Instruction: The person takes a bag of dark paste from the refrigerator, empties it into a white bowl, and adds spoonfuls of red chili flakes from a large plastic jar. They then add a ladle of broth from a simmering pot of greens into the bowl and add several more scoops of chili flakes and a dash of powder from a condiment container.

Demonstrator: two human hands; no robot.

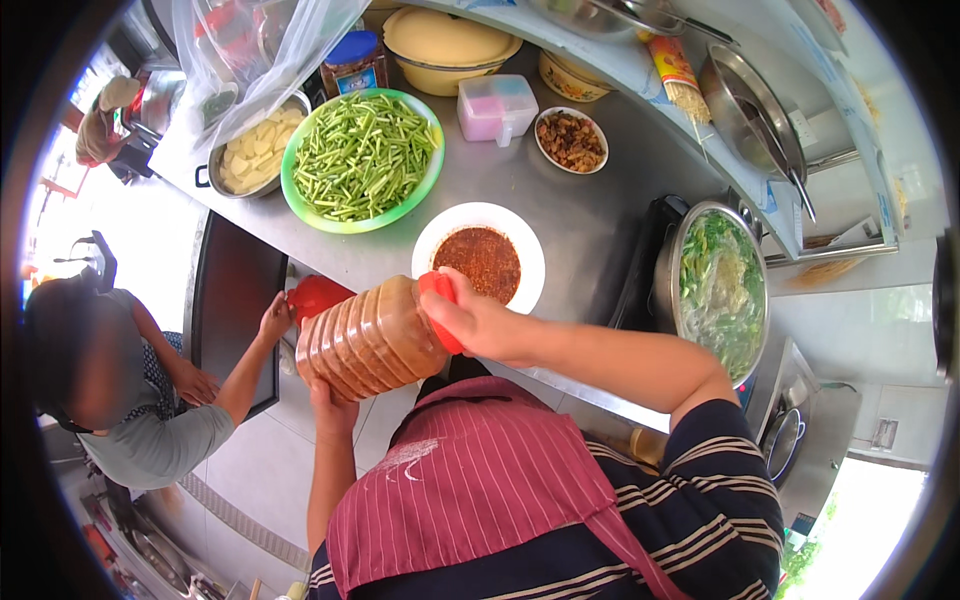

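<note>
Between my hands a ribbed clear plastic jar (371, 341), coated inside with brownish paste, is held tilted over the counter's front edge. My left hand (334, 405) supports its base end from below. Around the red screw lid (441, 311) at the other end are the fingers of my right hand (480, 319). Just beyond the lid sits a white bowl (431, 225) of dark red chili sauce (480, 262), partly covered by my right hand. Left of it stands a green-rimmed basin (300, 199) heaped with cut green stalks (364, 157).
A co-worker (150, 420) at the left holds a red object (319, 296) near the jar. A steel pot (255, 154) contains sliced potatoes. At the back are a lidded enamel pot (450, 45), a pink-filled container (495, 112) and a small bowl (571, 141). Greens fill a steel basin (718, 292) at right.
</note>
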